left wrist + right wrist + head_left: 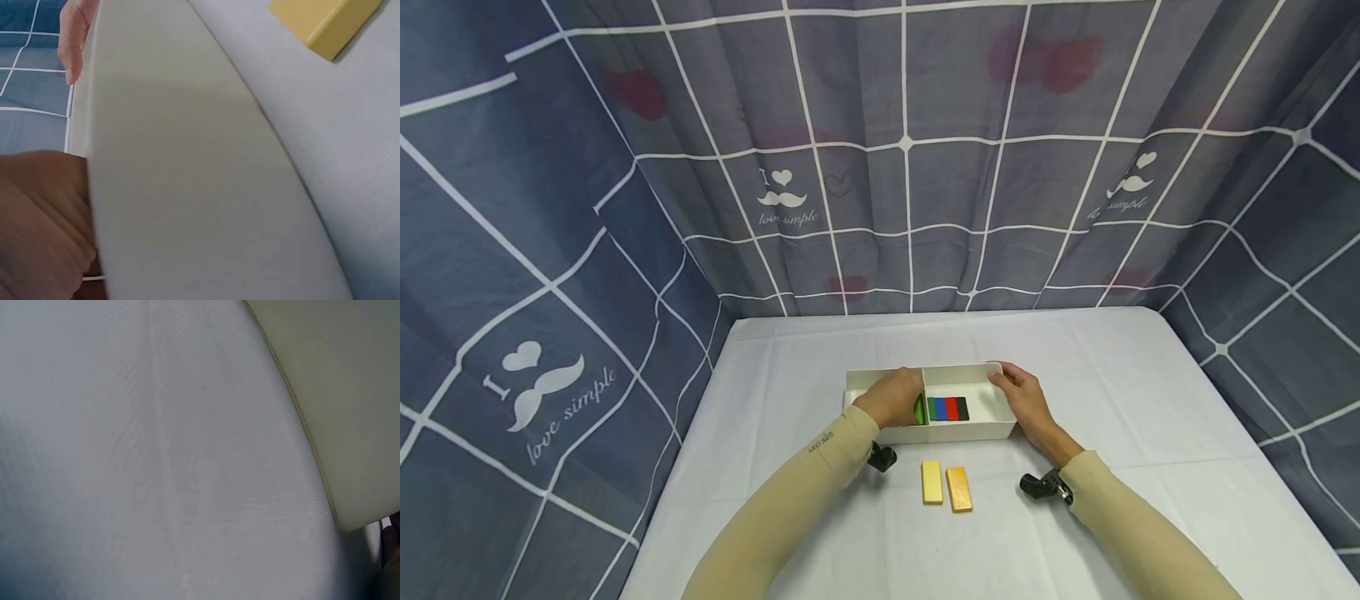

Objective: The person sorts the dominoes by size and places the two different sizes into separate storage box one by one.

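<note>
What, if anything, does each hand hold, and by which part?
The right hand grips the divided tray by its right end, near the far corner. Whether the left hand holds the green block beside it cannot be clearly seen.

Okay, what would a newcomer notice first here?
Probably the row of green, blue, red and black pieces in the right half of the white tray. Next, the left hand beside a green piece in the left half. Then the yellow block and orange block on the white cloth in front.
</note>
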The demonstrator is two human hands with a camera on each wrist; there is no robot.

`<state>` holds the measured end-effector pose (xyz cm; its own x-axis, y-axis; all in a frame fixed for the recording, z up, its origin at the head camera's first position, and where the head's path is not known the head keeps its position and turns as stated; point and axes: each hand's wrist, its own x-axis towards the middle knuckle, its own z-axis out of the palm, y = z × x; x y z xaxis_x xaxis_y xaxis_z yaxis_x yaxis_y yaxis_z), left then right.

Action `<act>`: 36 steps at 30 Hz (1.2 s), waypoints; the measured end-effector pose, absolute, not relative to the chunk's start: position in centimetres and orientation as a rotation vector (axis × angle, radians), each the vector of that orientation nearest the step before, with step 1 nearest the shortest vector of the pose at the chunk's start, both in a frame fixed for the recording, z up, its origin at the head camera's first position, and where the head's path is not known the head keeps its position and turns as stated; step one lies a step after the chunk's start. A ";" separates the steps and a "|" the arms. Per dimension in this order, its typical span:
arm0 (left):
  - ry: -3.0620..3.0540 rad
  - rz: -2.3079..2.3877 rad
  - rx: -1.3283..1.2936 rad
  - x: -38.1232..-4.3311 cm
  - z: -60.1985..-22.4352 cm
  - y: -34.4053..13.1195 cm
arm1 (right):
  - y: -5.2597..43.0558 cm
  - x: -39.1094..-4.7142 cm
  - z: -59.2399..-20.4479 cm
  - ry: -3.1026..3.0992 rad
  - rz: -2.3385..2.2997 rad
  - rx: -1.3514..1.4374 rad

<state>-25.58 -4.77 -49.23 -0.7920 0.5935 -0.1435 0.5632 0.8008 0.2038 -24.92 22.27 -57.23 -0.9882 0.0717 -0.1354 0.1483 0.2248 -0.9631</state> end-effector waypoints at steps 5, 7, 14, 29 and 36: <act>2.787 0.237 0.849 -25.4 -48.4 -5.0 | 22.3 -24.9 -57.2 2.396 -1.920 0.216; 2.779 0.217 0.819 -25.3 -47.8 -5.1 | 22.3 -24.9 -57.2 2.402 -1.911 0.216; 2.777 0.111 0.835 -25.3 -45.8 -5.3 | 22.2 -25.2 -57.4 2.407 -1.896 0.236; 2.758 0.060 0.844 -24.0 -43.0 -5.1 | 22.3 -25.0 -57.4 2.406 -1.907 0.218; 2.741 0.050 0.890 -23.0 -41.9 -4.7 | 22.2 -25.0 -57.4 2.417 -1.896 0.212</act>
